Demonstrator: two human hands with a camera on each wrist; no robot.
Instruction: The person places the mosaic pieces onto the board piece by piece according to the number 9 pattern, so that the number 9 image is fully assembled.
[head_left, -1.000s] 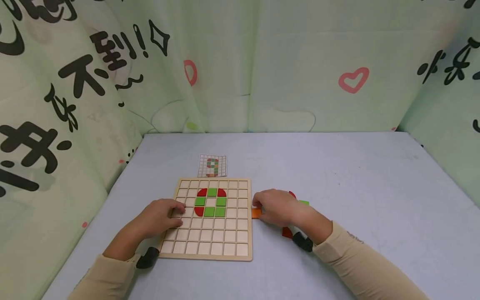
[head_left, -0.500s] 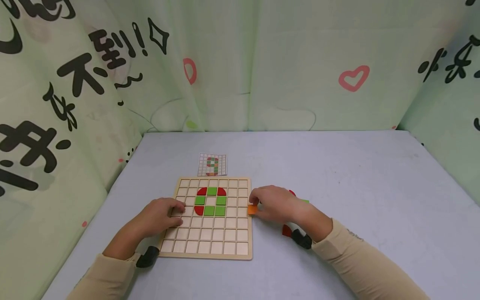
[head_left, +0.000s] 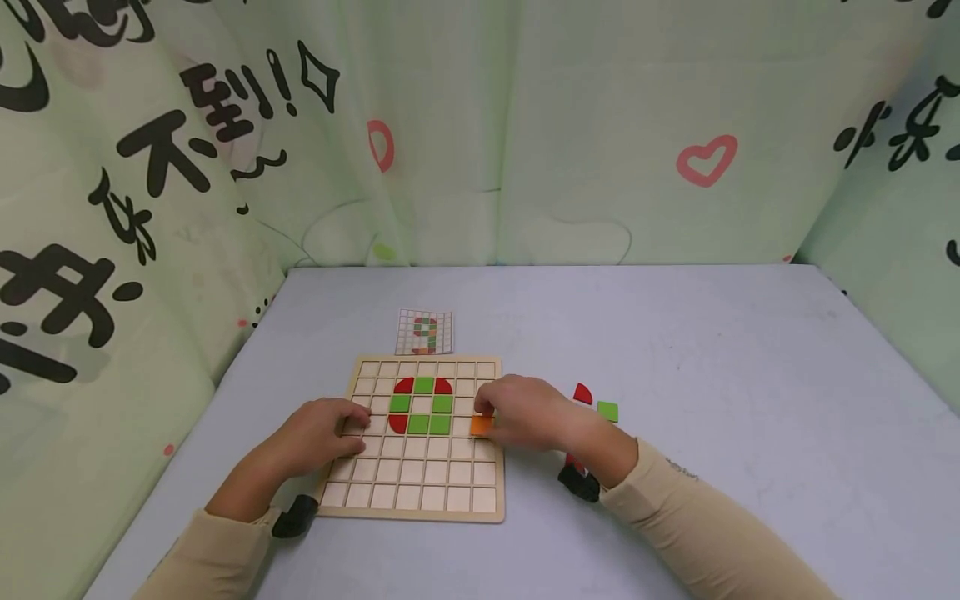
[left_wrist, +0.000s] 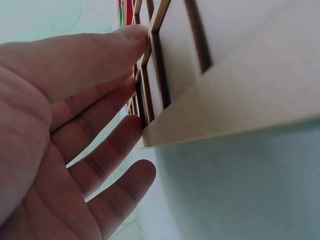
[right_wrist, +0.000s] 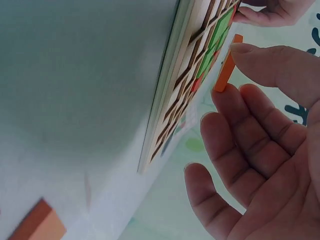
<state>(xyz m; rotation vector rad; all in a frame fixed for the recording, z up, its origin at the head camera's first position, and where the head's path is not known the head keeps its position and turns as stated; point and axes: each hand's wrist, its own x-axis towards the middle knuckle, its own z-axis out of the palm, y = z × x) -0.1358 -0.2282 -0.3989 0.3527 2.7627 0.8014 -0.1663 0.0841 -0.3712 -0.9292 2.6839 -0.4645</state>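
Note:
A wooden grid board (head_left: 386, 496) lies on the table, with red rounded tiles (head_left: 398, 423) and green square tiles (head_left: 440, 424) forming a ring in its upper middle. My right hand (head_left: 528, 412) pinches an orange square tile (head_left: 482, 426) between thumb and fingertips, over the right columns of the grid. In the right wrist view that orange tile (right_wrist: 229, 65) is tilted above the board's face. My left hand (head_left: 318, 433) rests at the board's left edge, fingers loosely spread; the left wrist view has its thumb (left_wrist: 107, 55) on the grid.
Behind the board lies a small printed pattern card (head_left: 424, 332). To the right are a loose red quarter-round tile (head_left: 582, 393) and a green square tile (head_left: 607, 412); more reddish pieces are partly hidden under the right wrist. A printed curtain (head_left: 585, 125) hangs behind the table.
My right hand has carried the orange tile leftward from beside the board to over its right columns, uncovering the loose red and green tiles. The left hand has stayed in place.

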